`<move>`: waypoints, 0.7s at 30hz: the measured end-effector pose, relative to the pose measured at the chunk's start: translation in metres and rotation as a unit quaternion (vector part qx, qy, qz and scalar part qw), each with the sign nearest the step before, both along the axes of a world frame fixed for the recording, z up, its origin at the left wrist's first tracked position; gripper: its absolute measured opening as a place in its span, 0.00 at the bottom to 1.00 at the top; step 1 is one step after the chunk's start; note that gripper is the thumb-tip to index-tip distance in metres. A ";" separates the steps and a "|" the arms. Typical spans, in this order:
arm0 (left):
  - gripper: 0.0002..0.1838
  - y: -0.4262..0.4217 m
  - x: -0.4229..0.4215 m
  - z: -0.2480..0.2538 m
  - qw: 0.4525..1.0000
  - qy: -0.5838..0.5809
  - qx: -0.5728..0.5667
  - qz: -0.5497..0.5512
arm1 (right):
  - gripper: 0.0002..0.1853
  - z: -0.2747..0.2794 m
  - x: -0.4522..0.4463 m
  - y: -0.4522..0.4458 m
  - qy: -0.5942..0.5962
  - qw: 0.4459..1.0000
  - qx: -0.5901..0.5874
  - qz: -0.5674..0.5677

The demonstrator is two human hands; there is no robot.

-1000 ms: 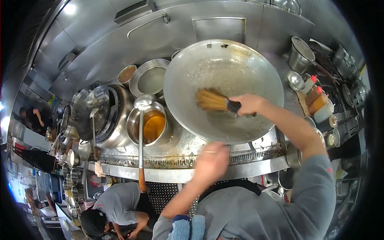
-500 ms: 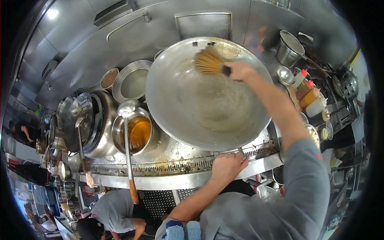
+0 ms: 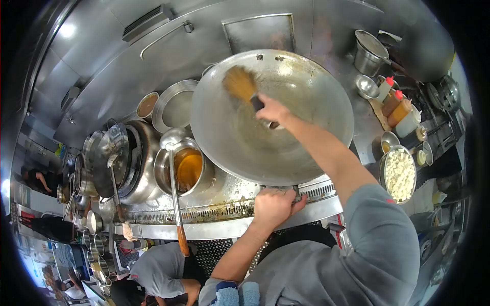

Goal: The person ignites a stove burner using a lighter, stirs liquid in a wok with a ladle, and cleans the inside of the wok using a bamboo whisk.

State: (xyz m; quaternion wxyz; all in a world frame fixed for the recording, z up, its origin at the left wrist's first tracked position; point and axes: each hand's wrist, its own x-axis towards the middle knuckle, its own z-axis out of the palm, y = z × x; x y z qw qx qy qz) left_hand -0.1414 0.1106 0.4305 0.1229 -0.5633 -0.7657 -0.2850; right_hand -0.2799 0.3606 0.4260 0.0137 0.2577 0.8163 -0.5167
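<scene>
A large pale metal wok sits on the stove in front of me, with its wide bowl facing up. My right hand reaches into it, closed around the dark handle end of a bamboo wok brush. The bristles are blurred by motion against the wok's far left inner wall. At the near rim, my left hand is wrapped round the wok's metal handle, most of which is hidden by the fingers. A shallow wet film shows in the wok's bottom.
To the left stands a pot of amber liquid, with a long-handled ladle across it. Behind are a pan of cloudy liquid and stacked woks. Sauce bottles and a bowl of white cubes are right. A person bends at lower left.
The brush and my right hand have swept left along the wok's far wall. My left hand has shifted left with the handle, and the wok has turned slightly, its far rim marks moving right.
</scene>
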 end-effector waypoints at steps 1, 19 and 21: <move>0.23 -0.002 0.001 -0.001 1.000 -0.004 -0.004 0.005 | 0.44 -0.029 -0.004 -0.008 0.066 0.984 0.144 0.078; 0.24 -0.018 -0.044 -0.010 1.000 0.007 -0.001 -0.021 | 0.50 -0.031 -0.010 0.007 0.041 0.995 0.091 0.013; 0.23 -0.019 -0.047 -0.011 1.000 0.004 -0.010 -0.025 | 0.49 -0.067 -0.021 0.020 0.087 0.964 0.240 0.080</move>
